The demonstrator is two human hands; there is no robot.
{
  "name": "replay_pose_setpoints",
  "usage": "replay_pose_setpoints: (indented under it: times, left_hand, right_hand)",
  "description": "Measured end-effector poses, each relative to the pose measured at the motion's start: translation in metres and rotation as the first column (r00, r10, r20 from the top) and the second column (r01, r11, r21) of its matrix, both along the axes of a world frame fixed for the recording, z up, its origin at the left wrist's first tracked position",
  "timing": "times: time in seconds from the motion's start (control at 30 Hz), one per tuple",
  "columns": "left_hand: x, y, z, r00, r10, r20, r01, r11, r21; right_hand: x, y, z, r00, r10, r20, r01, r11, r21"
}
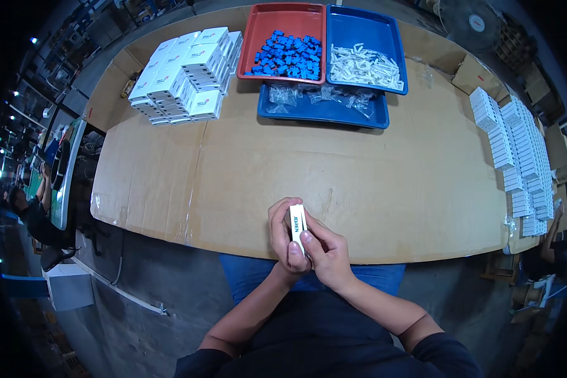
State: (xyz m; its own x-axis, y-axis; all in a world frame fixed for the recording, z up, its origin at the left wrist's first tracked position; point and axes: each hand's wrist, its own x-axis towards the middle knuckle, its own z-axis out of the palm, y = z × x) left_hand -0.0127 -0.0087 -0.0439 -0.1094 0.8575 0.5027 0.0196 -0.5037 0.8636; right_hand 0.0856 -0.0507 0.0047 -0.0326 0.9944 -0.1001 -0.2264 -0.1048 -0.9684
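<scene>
Left hand (280, 232) and right hand (331, 254) jointly gripping box (298, 228) near table (390, 195) edge. Overhard squeezing possibly risking dents; slackening grip possibly risking drop.

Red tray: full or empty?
Neither, partly full: blue parts heap toward the near end of the red tray, bare red beyond.

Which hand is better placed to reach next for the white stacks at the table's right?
Probably the right hand: it is nearer those white stacks. Both it and the left hand grip the small white box, so the left would likely need to hold it.
</scene>
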Motion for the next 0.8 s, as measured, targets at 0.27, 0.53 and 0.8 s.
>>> replay_pose_setpoints:
  times: [0.27, 0.53, 0.8]
  left_hand:
    - [0.0, -0.004, 0.012, 0.993, -0.042, 0.115, 0.051, 0.996, -0.079]
    - [-0.019, 0.017, 0.0, 0.95, -0.174, -0.26, 0.173, 0.985, -0.026]
    - [-0.014, 0.001, 0.02, 0.704, -0.238, 0.669, 0.674, 0.521, -0.524]
  right_hand:
    - [0.002, -0.001, -0.002, 0.996, -0.012, 0.09, 0.0, 0.991, 0.132]
    - [0.027, 0.018, 0.003, 0.997, 0.07, 0.027, -0.067, 0.993, -0.094]
    - [0.054, 0.025, -0.002, 0.72, -0.076, 0.69, -0.338, 0.83, 0.444]
